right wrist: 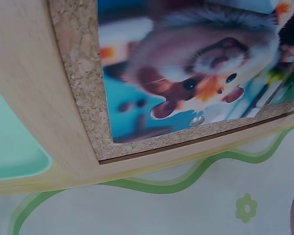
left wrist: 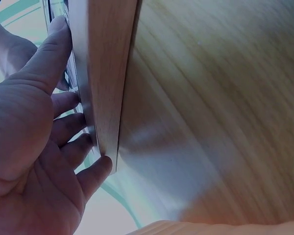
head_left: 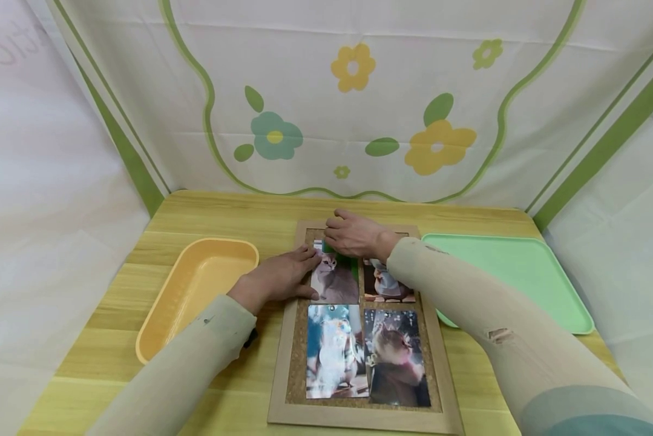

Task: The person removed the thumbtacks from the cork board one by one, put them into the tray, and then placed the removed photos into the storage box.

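Observation:
A wood-framed corkboard (head_left: 365,416) lies on the table with two rows of animal photos on it. My left hand (head_left: 282,275) rests flat over the board's left side, its fairly straight fingers touching the edge of the upper-left cat photo (head_left: 334,284). At that photo's top edge is my right hand (head_left: 356,235), fingers bent downward; whatever lies under its fingertips is hidden. The upper-right mouse photo (right wrist: 186,73) carries a silver thumbtack (right wrist: 197,121) and is partly covered by the right forearm. Below are a shiny photo (head_left: 334,357) and a darker photo (head_left: 397,363), each tacked at the top.
An orange tray (head_left: 146,327) stands left of the board, behind the left forearm. On the right lies a flat mint-green tray (head_left: 500,266), partly under the right forearm. A white curtain with printed flowers (head_left: 353,66) hangs behind the wooden table (head_left: 114,339).

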`<action>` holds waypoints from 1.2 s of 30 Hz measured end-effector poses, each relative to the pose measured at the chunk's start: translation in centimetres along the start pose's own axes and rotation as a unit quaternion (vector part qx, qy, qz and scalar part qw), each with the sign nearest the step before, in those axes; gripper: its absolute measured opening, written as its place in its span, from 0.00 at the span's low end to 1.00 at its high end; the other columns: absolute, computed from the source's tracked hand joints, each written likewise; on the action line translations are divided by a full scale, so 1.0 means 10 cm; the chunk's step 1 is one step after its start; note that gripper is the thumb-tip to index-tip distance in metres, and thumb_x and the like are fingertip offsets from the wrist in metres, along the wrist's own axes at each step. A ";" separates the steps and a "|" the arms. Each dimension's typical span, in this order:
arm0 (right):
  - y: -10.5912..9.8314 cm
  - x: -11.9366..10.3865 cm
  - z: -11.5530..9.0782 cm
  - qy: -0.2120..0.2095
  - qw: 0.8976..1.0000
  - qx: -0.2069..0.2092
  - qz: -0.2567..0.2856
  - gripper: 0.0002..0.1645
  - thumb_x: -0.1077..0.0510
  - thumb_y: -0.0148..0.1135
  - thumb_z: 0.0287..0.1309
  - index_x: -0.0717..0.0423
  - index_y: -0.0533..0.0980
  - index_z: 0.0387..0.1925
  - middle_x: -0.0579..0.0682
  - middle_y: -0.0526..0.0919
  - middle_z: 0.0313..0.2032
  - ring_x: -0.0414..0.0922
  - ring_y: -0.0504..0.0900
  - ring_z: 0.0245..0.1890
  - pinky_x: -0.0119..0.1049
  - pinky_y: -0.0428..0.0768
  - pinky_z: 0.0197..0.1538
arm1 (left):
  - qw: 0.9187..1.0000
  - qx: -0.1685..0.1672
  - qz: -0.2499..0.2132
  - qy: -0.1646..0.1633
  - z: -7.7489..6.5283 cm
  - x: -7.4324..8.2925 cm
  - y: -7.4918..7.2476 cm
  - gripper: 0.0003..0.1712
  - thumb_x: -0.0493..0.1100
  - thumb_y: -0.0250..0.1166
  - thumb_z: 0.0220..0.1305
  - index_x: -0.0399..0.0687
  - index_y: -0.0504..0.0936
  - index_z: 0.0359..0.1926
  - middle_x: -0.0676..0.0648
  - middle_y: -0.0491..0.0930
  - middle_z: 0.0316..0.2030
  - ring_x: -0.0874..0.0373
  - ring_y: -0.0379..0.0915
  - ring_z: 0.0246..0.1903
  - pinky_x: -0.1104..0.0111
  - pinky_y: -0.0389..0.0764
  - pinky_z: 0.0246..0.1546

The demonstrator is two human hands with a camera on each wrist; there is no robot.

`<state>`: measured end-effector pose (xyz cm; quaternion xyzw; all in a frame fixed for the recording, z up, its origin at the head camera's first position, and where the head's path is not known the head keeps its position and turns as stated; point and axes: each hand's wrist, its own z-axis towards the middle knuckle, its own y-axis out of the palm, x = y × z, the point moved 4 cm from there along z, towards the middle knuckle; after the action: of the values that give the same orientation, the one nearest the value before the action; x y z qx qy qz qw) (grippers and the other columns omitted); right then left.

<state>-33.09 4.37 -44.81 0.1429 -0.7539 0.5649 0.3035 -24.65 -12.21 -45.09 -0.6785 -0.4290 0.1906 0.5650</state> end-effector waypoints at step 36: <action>-0.04 0.01 -0.30 0.083 0.990 0.113 -0.009 0.06 0.56 0.57 0.80 0.55 0.75 0.49 0.52 0.81 0.51 0.52 0.76 0.55 0.53 0.73 0.70 | 1.000 0.024 0.005 0.007 0.14 -0.01 -0.09 0.49 0.67 0.68 0.68 0.45 0.67 0.79 0.42 0.68 0.75 0.46 0.69 0.72 0.54 0.75 0.70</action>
<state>-32.07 7.10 -43.87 0.1359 -0.6558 0.6539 0.3518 -26.09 -11.51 -44.66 -0.6685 -0.4169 0.1992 0.5828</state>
